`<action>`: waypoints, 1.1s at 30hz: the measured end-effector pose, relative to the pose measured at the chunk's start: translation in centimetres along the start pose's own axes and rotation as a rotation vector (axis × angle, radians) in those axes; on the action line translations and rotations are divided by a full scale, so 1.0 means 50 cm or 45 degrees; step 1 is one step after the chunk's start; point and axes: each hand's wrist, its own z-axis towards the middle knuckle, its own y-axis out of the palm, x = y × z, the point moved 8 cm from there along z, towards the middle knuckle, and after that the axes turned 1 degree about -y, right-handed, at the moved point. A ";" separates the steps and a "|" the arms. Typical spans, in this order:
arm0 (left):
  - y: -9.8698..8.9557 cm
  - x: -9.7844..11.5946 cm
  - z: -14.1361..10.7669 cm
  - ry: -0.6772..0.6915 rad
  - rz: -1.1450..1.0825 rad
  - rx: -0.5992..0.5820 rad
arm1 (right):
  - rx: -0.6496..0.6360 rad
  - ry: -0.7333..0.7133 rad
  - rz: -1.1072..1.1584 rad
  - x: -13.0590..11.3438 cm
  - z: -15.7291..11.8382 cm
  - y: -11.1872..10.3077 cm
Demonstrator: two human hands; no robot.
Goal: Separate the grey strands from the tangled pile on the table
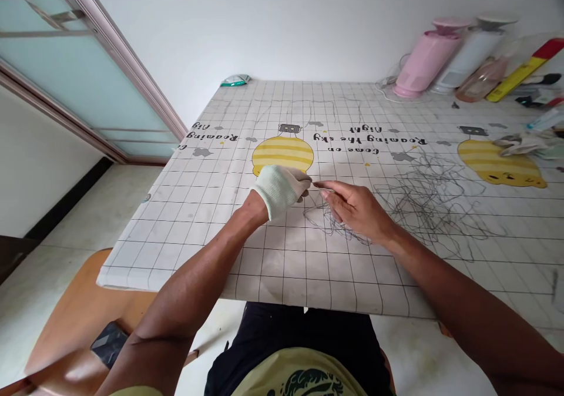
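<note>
Lowest in the frame, dark trousers (286,331) and a pale green shirt with a dark print (299,375); at lower left, an orange-brown chair seat (74,319) carrying a dark patterned object (109,344). Just above, the near edge of the bench (150,278), under a white grid-printed tablecloth with yellow striped shapes and black lettering.

At centre, the left hand (279,190) in a white knit glove (275,193), its fingers bunched at the tips, the grip on anything impossible to tell. Beside it, the bare right hand (356,208), thumb and forefinger pressed together in a pinch on a thin dark strand (324,185). Long axis of the strand nearly level across the frame, tip pointing left, almost touching the gloved fingertips.

Under the right hand, a small tangle of wire (326,222); to its right, a much larger tangle of wire (429,199), loose on the cloth. Most of the wire still in the large tangle, much less in the small one, only the pinched strand apart from both.

Farther off, at upper right, a pink bottle (425,58) and a white bottle (469,55) lying tilted, and a crumpled cloth (522,144). At upper left, a glass sliding door (74,67).
</note>
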 end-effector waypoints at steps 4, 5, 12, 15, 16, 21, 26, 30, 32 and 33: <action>-0.013 0.001 -0.001 0.018 -0.084 -0.034 | -0.317 0.207 0.363 0.013 -0.003 0.015; -0.015 0.002 0.000 0.024 -0.092 -0.041 | -0.382 0.246 0.430 0.018 -0.006 0.021; -0.015 -0.004 0.002 0.017 -0.056 -0.055 | -0.501 0.404 0.665 0.050 -0.013 0.046; -0.021 -0.007 0.006 0.023 -0.089 -0.048 | -0.511 0.361 0.567 0.039 -0.012 0.034; -0.024 -0.010 0.008 0.019 -0.110 -0.039 | -0.493 0.336 0.521 0.035 -0.010 0.026; -0.042 -0.025 0.013 -0.043 -0.149 0.039 | -0.238 0.239 0.263 0.031 0.000 -0.031; -0.050 -0.035 0.016 -0.078 -0.173 0.083 | -0.126 0.084 -0.001 0.027 0.003 -0.050; -0.060 -0.038 0.018 -0.084 -0.181 0.104 | -0.109 -0.010 -0.073 0.018 -0.001 -0.045; -0.062 -0.038 0.018 -0.077 -0.173 0.101 | -0.108 -0.077 -0.089 0.012 -0.003 -0.041; -0.063 -0.038 0.018 -0.076 -0.167 0.097 | -0.109 -0.106 -0.095 0.010 -0.005 -0.038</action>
